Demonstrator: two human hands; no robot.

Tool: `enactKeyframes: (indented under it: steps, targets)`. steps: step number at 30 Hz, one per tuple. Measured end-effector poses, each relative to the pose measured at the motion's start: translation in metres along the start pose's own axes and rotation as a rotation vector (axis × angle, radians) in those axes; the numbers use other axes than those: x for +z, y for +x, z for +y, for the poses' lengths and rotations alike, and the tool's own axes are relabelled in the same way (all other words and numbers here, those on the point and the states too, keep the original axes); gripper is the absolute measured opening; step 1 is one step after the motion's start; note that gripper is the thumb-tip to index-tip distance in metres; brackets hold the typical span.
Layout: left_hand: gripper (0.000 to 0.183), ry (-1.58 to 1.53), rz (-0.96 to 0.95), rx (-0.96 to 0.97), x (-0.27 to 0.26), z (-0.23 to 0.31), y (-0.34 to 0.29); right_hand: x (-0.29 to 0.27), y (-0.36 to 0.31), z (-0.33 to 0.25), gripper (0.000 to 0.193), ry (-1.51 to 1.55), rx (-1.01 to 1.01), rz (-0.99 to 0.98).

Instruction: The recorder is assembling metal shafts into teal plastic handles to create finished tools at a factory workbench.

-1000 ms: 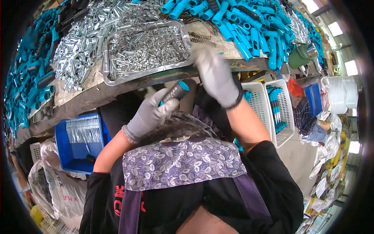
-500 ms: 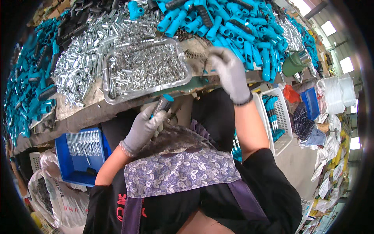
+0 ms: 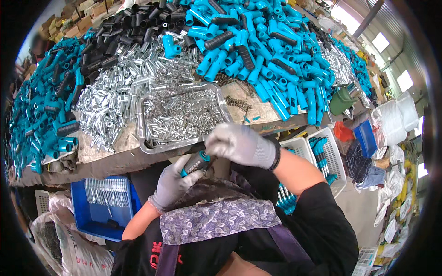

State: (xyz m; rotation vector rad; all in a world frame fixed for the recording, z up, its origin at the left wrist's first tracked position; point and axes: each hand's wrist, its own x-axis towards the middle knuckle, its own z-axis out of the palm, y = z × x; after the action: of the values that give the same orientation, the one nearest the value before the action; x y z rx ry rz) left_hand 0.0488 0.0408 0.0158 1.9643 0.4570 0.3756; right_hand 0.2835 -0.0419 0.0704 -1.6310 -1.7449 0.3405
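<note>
In front of my lap my left hand (image 3: pixel 172 185), in a pale grey glove, is wrapped round a black and teal tool handle (image 3: pixel 199 161) that tilts up to the right. Just above the handle's upper end is my right hand (image 3: pixel 237 143), gloved too, its fingers pinched together. Whatever sits between those fingers is hidden from me. Beyond my hands a clear plastic tray (image 3: pixel 146 146) full of small metal pins lies at the bench's near edge. Several dark coil springs (image 3: pixel 238 103) rest on the bench right of the tray.
Teal plastic handles (image 3: pixel 271 60) are heaped on the bench, beside metal sleeves (image 3: pixel 108 96) and black tubes (image 3: pixel 133 20). A blue bin (image 3: pixel 99 228) with metal rods stands low at left. At right are a white basket (image 3: pixel 338 158) of teal tools and a green container (image 3: pixel 341 102).
My right hand has come back from the springs on the bench to the handle's upper end. The handle now tilts differently in my left hand. The view has shifted, so the bench appears lower.
</note>
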Motion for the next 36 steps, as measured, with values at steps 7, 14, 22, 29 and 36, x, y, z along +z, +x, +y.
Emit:
enactKeyframes:
  steps: [7,14,22,29,36]
  targets:
    - [0.036,-0.418,0.115,-0.125,-0.004,-0.018,-0.006,-0.091,0.133,0.135,0.079,-0.793,0.406,0.553]
    - [0.041,-0.334,0.226,-0.232,-0.029,-0.026,-0.040,-0.041,0.058,0.004,0.036,0.356,0.196,0.282]
    - [0.047,-0.097,0.103,-0.131,-0.025,-0.031,-0.062,-0.020,0.004,-0.029,0.053,0.430,0.456,-0.361]
    - [0.048,-0.208,-0.242,-0.264,-0.034,-0.026,-0.073,-0.009,-0.009,-0.038,0.051,-0.352,-0.543,-0.409]
    - [0.061,-0.642,-0.596,-0.550,-0.041,-0.019,-0.075,-0.003,-0.021,-0.056,0.043,-0.699,-0.928,-0.409]
